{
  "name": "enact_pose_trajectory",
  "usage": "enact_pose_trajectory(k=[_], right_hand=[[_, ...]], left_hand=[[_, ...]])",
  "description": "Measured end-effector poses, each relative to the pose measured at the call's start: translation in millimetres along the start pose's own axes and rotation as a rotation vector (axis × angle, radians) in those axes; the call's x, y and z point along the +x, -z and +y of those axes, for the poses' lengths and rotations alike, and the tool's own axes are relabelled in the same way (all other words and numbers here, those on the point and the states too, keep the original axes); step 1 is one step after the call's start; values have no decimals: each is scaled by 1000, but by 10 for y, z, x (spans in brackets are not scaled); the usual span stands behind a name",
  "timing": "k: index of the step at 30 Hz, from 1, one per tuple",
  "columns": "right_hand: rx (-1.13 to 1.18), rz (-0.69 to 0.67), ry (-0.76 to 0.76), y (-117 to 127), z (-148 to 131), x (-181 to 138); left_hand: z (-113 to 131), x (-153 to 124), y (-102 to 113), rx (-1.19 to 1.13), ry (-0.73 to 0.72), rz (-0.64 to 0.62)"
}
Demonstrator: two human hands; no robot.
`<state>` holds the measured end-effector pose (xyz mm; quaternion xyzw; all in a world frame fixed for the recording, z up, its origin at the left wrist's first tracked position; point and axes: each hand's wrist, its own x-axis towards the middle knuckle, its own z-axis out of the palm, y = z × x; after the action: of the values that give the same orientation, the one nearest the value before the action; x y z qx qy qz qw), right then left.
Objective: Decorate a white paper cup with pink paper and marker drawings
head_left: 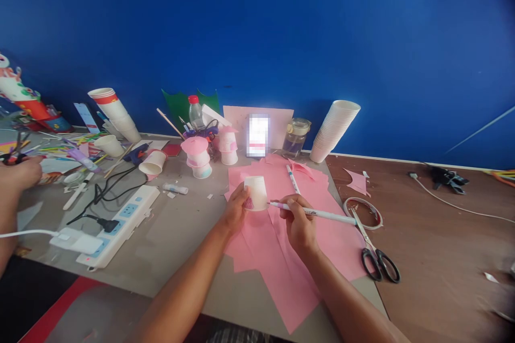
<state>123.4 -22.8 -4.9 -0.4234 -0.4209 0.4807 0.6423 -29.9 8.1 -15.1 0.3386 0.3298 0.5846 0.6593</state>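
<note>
My left hand point(236, 208) is closed round the left side of a white paper cup point(257, 193), held upside down above pink paper point(277, 262). A purple-pink patch marks the cup low on its left. In my right hand point(300, 222) is a white marker point(330, 214) with a pinkish tip end, pointed left. Its tip is close to the cup's right side; whether they touch I cannot tell. Behind the cup, a second marker point(293, 178) lies on the pink paper. Two decorated cup models point(196, 153) with pink tops stand to the left.
Scissors point(376, 257) and a tape roll point(364, 213) lie to the right. A tall cup stack point(335, 131), a glass jar point(296, 136) and a lit phone point(258, 135) stand along the wall. Left are a power strip point(129, 220) with cables and another person's hand point(20, 177).
</note>
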Motion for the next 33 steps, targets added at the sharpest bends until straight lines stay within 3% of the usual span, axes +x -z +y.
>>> enact_pose_trajectory(k=[4,12,19,33], right_hand=[[34,13,-74,-21,-48,3],[81,-97,-62,-55,-2,-25],[6,-166,-51,-33,42,-44],[-75,-246,1,-31,20,-66]], left_hand=[[-34,31,31,-28,-10,16],[-84,58,34,-60,21,28],[4,-22,-21,77,43,-40],[19,-35,-3,202,-19,50]])
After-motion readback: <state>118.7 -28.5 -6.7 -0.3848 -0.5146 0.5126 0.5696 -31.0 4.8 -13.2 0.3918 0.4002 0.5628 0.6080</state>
